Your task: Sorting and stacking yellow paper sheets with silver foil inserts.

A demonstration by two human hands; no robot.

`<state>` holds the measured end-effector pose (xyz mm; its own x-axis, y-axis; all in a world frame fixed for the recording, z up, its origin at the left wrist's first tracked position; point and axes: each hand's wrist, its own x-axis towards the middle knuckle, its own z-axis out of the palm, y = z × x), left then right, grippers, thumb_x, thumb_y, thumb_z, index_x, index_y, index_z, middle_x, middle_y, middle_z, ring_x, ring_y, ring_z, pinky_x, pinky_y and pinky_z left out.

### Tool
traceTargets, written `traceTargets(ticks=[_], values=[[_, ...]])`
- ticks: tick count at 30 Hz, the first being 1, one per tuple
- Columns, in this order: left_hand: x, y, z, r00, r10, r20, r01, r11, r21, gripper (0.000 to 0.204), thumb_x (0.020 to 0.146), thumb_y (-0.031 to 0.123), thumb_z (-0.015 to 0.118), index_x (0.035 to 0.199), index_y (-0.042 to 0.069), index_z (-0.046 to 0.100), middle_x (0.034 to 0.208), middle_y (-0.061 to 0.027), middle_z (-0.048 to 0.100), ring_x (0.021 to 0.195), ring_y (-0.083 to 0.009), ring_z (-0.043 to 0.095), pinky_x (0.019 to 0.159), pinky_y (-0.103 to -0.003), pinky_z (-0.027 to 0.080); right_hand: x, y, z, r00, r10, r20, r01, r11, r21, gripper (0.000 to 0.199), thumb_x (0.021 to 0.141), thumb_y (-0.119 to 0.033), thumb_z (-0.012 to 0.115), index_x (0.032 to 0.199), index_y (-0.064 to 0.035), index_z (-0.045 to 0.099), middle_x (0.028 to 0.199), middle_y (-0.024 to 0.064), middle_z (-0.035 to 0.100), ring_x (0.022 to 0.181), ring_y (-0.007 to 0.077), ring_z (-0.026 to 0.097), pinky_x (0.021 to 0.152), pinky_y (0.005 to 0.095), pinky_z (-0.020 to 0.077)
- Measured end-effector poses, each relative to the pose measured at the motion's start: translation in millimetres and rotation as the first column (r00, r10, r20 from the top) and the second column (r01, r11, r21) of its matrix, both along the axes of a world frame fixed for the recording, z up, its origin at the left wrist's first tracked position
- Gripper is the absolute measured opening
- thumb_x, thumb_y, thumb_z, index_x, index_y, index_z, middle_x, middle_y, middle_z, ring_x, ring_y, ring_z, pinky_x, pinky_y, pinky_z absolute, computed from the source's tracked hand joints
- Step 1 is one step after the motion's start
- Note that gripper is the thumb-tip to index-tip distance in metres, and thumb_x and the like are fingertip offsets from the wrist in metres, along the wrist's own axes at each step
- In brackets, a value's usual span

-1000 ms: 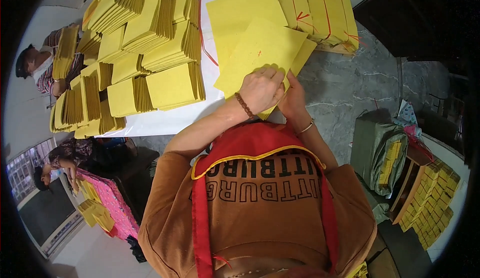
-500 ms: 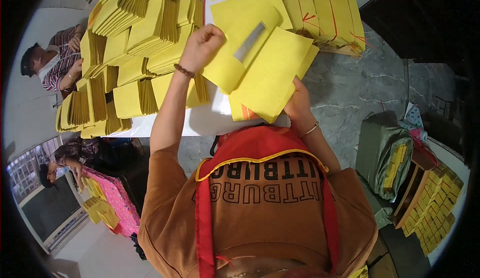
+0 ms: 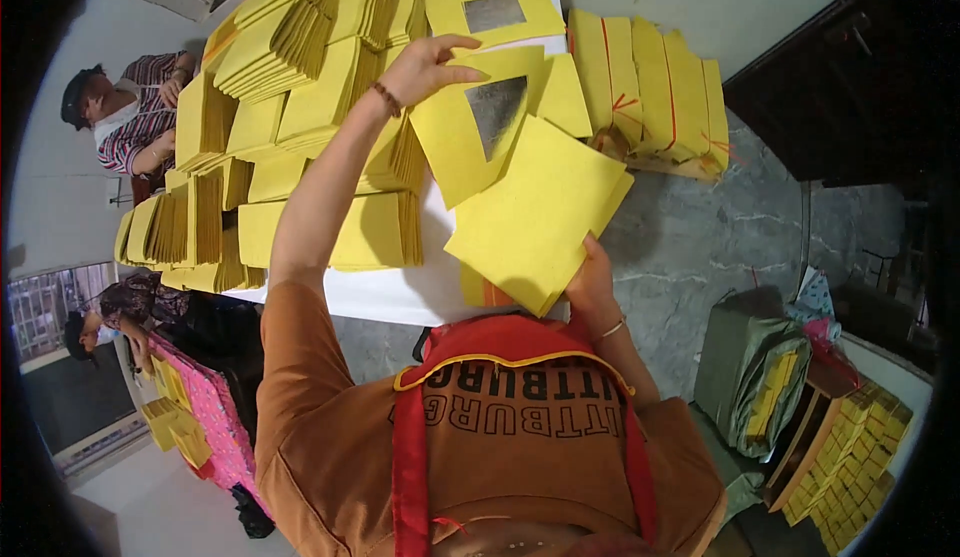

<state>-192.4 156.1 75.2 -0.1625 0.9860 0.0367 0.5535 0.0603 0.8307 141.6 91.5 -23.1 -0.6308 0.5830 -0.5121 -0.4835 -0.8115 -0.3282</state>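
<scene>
Yellow sheet (image 3: 470, 127) under left fingers (image 3: 440, 57)

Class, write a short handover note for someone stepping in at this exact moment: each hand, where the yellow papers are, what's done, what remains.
Left hand: raised over the table, holding one yellow sheet with a silver square by its top edge.
Right hand: gripping a stack of plain-side yellow sheets at its near edge, above the white table.
Done: many fanned piles of yellow sheets cover the table; another silver-square sheet lies at the far end.
Left: the lifted sheet is not yet set down; the stack in the right hand remains.
</scene>
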Motion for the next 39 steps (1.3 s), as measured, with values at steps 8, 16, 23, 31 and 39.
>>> traceTargets(ticks=[8, 16, 23, 31, 39], values=[[-41, 102, 37, 0.934, -0.283, -0.218, 0.27, 0.959, -0.088, 0.039, 0.079, 0.008, 0.058, 0.117, 0.011, 0.051, 0.071, -0.0014, 0.056, 0.064, -0.0088, 0.051, 0.06, -0.023, 0.044, 4, 2, -5, 0.999, 0.032, 0.036, -0.03, 0.998, -0.055, 0.036, 0.091, -0.022, 0.036, 0.118, 0.0005, 0.042, 0.114, 0.0121, 0.051, 0.102, 0.0237, 0.052, 0.088, 0.0351, 0.0423], [-75, 159, -32, 0.59, 0.011, -0.807, -0.122, 0.99, -0.075, 0.046, 0.08, 0.01, 0.049, 0.123, 0.025, 0.043, 0.089, -0.0114, 0.063, 0.083, -0.0269, 0.06, 0.069, -0.038, 0.048, 4, 4, 0, 0.996, -0.006, 0.084, 0.018, 0.99, -0.139, 0.034, 0.091, -0.022, 0.038, 0.116, 0.0003, 0.045, 0.11, 0.0112, 0.053, 0.099, 0.0218, 0.054, 0.085, 0.034, 0.0445], [-79, 157, -61, 0.28, 0.234, -0.931, -0.038, 0.972, 0.233, 0.037, 0.074, 0.015, 0.058, 0.109, 0.021, 0.053, 0.104, -0.0039, 0.058, 0.1, -0.0224, 0.051, 0.079, -0.042, 0.038, 5, 2, 3, 0.994, 0.002, 0.109, 0.013, 0.99, -0.138, 0.032, 0.089, -0.02, 0.04, 0.11, 0.0028, 0.048, 0.106, 0.0104, 0.055, 0.095, 0.0209, 0.055, 0.083, 0.0324, 0.0449], [30, 92, -90, 0.587, -0.482, -0.65, 0.307, 0.876, -0.371, 0.069, 0.068, 0.027, 0.065, 0.13, 0.016, 0.036, 0.129, -0.0181, 0.039, 0.118, -0.0345, 0.036, 0.094, -0.046, 0.034, 9, 4, -9, 1.0, 0.01, 0.025, -0.008, 0.995, -0.103, 0.03, 0.087, -0.017, 0.042, 0.108, 0.0035, 0.049, 0.104, 0.0108, 0.056, 0.093, 0.0209, 0.056, 0.081, 0.0329, 0.0461], [46, 59, -98, 0.351, -0.676, -0.647, 0.501, 0.72, -0.48, 0.076, 0.069, 0.022, 0.063, 0.134, 0.017, 0.026, 0.135, -0.0186, 0.024, 0.125, -0.031, 0.025, 0.091, -0.05, 0.033, 6, 3, -6, 0.996, 0.008, 0.089, -0.01, 1.0, 0.015, 0.029, 0.087, -0.011, 0.042, 0.113, 0.0007, 0.046, 0.106, 0.0111, 0.056, 0.093, 0.0208, 0.057, 0.079, 0.032, 0.0487]])
